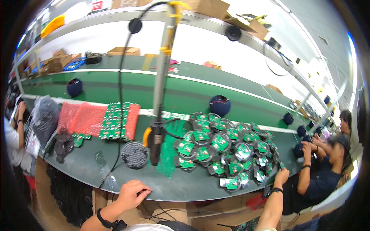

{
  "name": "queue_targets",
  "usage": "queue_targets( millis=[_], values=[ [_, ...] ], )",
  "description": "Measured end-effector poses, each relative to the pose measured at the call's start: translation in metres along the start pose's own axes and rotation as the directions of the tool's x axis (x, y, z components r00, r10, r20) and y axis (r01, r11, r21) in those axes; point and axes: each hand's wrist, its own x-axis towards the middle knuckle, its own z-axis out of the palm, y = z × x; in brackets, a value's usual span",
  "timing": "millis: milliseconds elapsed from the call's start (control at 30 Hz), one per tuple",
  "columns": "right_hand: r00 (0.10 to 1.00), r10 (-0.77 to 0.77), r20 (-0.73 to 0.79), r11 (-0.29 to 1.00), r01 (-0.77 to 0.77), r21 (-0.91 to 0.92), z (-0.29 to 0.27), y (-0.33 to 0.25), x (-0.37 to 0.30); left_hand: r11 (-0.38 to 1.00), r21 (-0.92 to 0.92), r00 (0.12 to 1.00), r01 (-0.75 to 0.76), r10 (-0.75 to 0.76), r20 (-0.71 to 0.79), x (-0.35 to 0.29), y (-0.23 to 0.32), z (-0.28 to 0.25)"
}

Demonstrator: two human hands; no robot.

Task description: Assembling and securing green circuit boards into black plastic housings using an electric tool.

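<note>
At the table's front edge, my left hand [133, 192] has its fingers curled together; whether anything small is between them I cannot make out. My right hand [282, 176] reaches to the right end of a heap of round black housings with green circuit boards [219, 142]. Its fingers close at a small dark and green piece there, mostly hidden. Between my hands and the conveyor, an electric screwdriver [156, 144] hangs upright, tip down. Left of it sits a round black dish [135, 154] full of small dark parts.
A green circuit-board panel [114, 120] lies on pink bubble wrap [83, 117]. Beside it are a grey plastic bag [45, 115] and dark round parts [63, 145]. Behind runs a green conveyor [185, 94] carrying dark blue round items [220, 105]. Co-workers sit at both sides.
</note>
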Motion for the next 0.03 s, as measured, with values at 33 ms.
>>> queue_targets(
  millis=[33],
  values=[
    [0.994, -0.108, 0.029, 0.971, 0.099, 0.217, 0.0064, 0.0026, 0.0044, 1.000, -0.016, 1.000, -0.007, 0.008, 0.010, -0.0029, -0.0009, -0.0024]
  ],
)
